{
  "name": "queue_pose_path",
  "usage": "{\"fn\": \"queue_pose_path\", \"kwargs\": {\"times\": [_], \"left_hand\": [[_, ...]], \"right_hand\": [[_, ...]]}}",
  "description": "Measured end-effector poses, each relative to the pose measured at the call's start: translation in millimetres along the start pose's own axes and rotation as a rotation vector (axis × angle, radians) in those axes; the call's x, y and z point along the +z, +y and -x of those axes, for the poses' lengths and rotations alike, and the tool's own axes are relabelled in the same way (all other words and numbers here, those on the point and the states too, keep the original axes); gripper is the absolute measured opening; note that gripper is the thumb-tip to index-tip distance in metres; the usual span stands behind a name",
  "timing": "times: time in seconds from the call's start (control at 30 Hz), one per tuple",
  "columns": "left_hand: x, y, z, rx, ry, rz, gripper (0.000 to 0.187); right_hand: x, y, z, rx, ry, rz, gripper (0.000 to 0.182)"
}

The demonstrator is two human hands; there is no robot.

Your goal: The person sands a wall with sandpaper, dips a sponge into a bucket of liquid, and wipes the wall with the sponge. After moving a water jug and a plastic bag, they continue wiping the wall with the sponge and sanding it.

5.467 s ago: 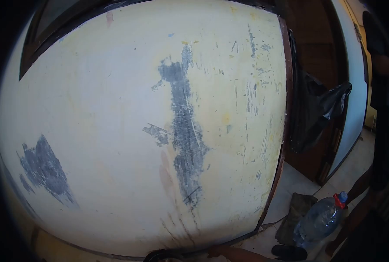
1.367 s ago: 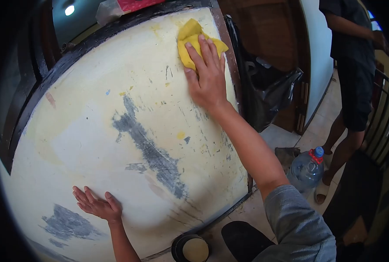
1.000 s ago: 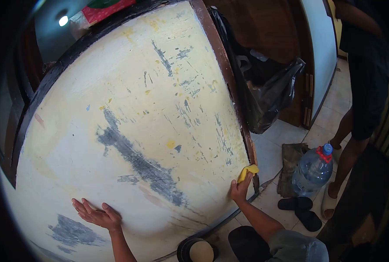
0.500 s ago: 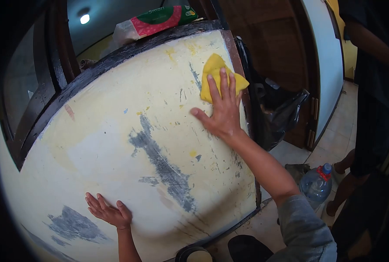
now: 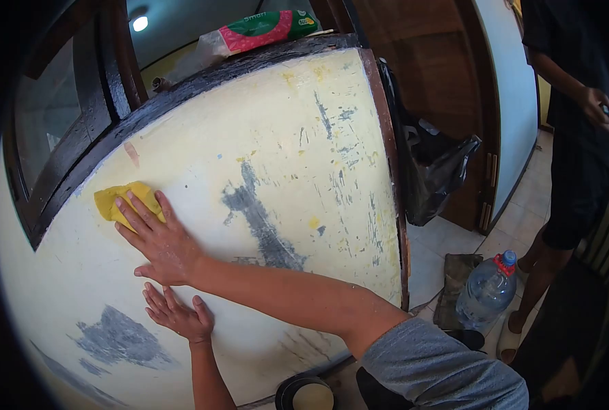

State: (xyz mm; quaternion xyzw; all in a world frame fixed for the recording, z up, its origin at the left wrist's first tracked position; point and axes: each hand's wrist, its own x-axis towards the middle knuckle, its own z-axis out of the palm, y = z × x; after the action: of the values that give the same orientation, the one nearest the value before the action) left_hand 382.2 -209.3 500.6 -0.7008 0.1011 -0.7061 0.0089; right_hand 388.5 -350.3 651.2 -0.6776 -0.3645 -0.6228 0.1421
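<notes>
My right hand (image 5: 164, 249) presses a folded yellow cloth (image 5: 113, 199) against the left part of a cream-painted wall panel (image 5: 270, 123). Its fingers are spread over the cloth, and the thumb points down and left. Just below, my left hand (image 5: 181, 316) rests on the panel, open and with nothing in it. Grey bare patches show where paint is gone, one long patch (image 5: 260, 225) in the middle and another (image 5: 120, 338) at lower left. Scratches and small yellow spots mark the panel's right side.
A pack in green and pink wrapping (image 5: 267, 31) lies on the dark wooden ledge (image 5: 202, 72). A black plastic bag (image 5: 434, 171) hangs at the panel's right edge. On the tiled floor stands a large water bottle (image 5: 485, 294), with a person (image 5: 571, 137) close by at right.
My right hand has swept the yellow cloth from the panel's upper right across to its left side. My left hand stays in nearly the same place. The person's hand at right now shows.
</notes>
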Motion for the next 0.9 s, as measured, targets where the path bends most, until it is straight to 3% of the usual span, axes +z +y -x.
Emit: {"fn": "queue_pose_path", "kwargs": {"times": [0.1,0.23,0.3,0.4,0.43,0.5,0.6,0.67,0.73,0.8,0.9], "left_hand": [[-3.6,2.1,-3.7,0.001,-0.006,0.016,0.064],[-4.5,1.1,-2.7,-0.004,-0.017,0.009,0.063],[-3.3,0.6,-1.6,-0.02,-0.02,0.008,0.063],[-4.6,0.4,-1.4,-0.029,-0.038,0.059,0.064],[-4.5,0.4,-1.3,-0.046,-0.039,0.036,0.064],[-3.7,1.2,-0.8,-0.044,-0.036,0.056,0.065],[-1.5,1.3,-0.8,-0.053,-0.029,0.065,0.065],[-1.6,1.6,-0.9,-0.052,-0.011,0.085,0.063],[-1.7,1.9,-0.3,-0.058,-0.019,0.08,0.062],[-2.0,1.2,-0.3,-0.061,-0.005,0.115,0.057],[-2.7,-6.6,5.2,-0.081,-0.048,0.138,0.051]], "right_hand": [[-15.2,23.8,11.1,-0.185,-0.049,0.082,0.064],[-68.6,94.6,44.8,-0.324,0.072,0.244,0.03],[-114.1,132.1,72.0,-0.223,0.167,0.354,0.025],[-165.8,201.7,133.1,0.161,0.412,0.469,0.055],[-178.1,212.5,148.8,0.33,0.468,0.528,0.059],[-188.2,234.0,163.8,0.436,0.556,0.58,0.057],[-168.5,218.9,141.8,0.624,0.574,0.417,0.054],[-145.7,185.9,111.5,0.612,0.535,0.36,0.053],[-105.6,142.5,89.5,0.411,0.397,0.34,0.055],[-69.8,71.4,82.7,0.282,0.128,0.248,0.057],[-7.7,-4.6,140.6,-0.145,-0.13,0.161,0.047]]}}
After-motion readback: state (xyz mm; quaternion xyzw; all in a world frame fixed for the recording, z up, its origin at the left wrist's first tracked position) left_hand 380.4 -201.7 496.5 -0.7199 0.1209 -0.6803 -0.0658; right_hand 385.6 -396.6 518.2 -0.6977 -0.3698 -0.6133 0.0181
